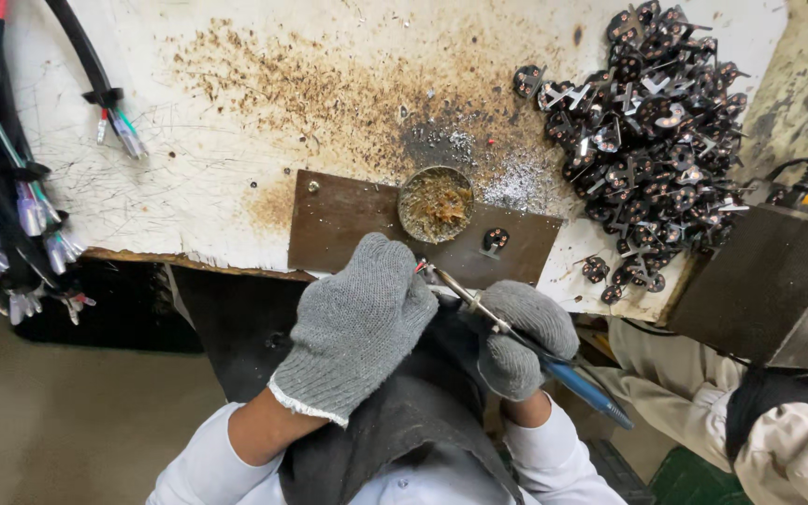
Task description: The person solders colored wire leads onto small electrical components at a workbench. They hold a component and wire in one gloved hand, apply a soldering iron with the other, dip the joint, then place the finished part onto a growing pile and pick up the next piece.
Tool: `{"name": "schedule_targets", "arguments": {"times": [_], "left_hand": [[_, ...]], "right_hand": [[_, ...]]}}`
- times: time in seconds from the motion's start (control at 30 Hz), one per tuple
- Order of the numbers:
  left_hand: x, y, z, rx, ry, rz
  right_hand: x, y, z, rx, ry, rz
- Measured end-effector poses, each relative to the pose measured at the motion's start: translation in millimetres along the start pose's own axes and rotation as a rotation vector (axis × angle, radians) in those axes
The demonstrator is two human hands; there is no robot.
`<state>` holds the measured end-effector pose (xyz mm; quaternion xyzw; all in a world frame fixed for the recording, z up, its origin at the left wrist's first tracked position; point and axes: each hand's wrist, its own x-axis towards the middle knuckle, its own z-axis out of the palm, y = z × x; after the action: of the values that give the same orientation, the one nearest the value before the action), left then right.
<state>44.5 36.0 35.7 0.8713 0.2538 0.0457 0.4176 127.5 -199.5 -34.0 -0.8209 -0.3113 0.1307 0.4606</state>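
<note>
A worker in grey knit gloves bends over a scorched, solder-spattered white workbench (236, 196), both hands close together at its near edge. The right hand (521, 337) is closed around a blue-handled soldering iron (526, 341), whose long axis runs on a diagonal from the handle at the near right up to the metal tip at the far left. That tip ends just beside the thumb side of the left hand (357, 323), which is curled shut over something small; only a speck of red shows at the fingers, and what it grips cannot be made out. The left hand is therefore the nearer of the two to the tip, and the meeting point lies between the gloves, just near of the brown metal plate (348, 224) fixed to the bench. On that plate's far edge sits a round tin of brownish flux or residue (436, 204), directly beyond the iron's tip, with a single black plug insert (494, 240) lying to its right. Farther right, a heap of black plug inserts with metal prongs (652, 131) covers the bench. Bundles of stripped cables (11, 215) hang at the left edge, and a dark metal box (764, 281) stands at the right.
</note>
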Motion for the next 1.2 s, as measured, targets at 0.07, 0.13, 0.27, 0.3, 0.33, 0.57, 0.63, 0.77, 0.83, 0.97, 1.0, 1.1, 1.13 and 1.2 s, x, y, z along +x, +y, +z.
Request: {"name": "schedule_targets", "arguments": {"times": [0.07, 0.13, 0.27, 0.3, 0.33, 0.57, 0.63, 0.77, 0.83, 0.97, 1.0, 1.1, 1.13, 1.2], "left_hand": [[0, 0, 0, 0.019, -0.039, -0.017], [-3, -2, 2, 0.059, -0.064, -0.023], [-8, -7, 6, 0.023, -0.066, 0.003], [-8, -7, 6, 0.013, -0.078, 0.0], [-9, -7, 5, 0.004, -0.089, -0.002], [-3, 3, 2, 0.174, -0.019, 0.032], [-5, 3, 6, 0.196, -0.013, 0.031], [-12, -4, 11, 0.213, -0.02, 0.069], [-13, -5, 11, 0.203, 0.003, 0.082], [-9, 2, 9, 0.211, 0.022, 0.034], [-7, 3, 8, 0.196, 0.013, 0.034], [-4, 3, 9, 0.191, 0.088, 0.07], [-6, 3, 11, 0.188, 0.102, 0.069], [-9, 0, 14, 0.19, 0.089, 0.052]], "right_hand": [[3, -3, 3, 0.033, 0.028, -0.059], [5, -8, 6, 0.013, -0.003, -0.116], [9, -17, 8, 0.011, 0.002, -0.142], [13, -18, 8, 0.016, 0.006, -0.154], [16, -20, 9, 0.02, 0.007, -0.165], [41, -29, 12, 0.121, -0.045, -0.505], [40, -29, 11, 0.035, -0.046, -0.421], [36, -28, 8, 0.089, -0.056, -0.382], [38, -28, 8, 0.064, -0.092, -0.426], [50, -29, 7, 0.243, -0.114, -0.424], [49, -31, 6, 0.213, -0.106, -0.386], [43, -30, 1, 0.185, -0.083, -0.228], [38, -28, -1, 0.216, -0.096, -0.089], [29, -22, -6, 0.403, -0.036, 0.08]]}}
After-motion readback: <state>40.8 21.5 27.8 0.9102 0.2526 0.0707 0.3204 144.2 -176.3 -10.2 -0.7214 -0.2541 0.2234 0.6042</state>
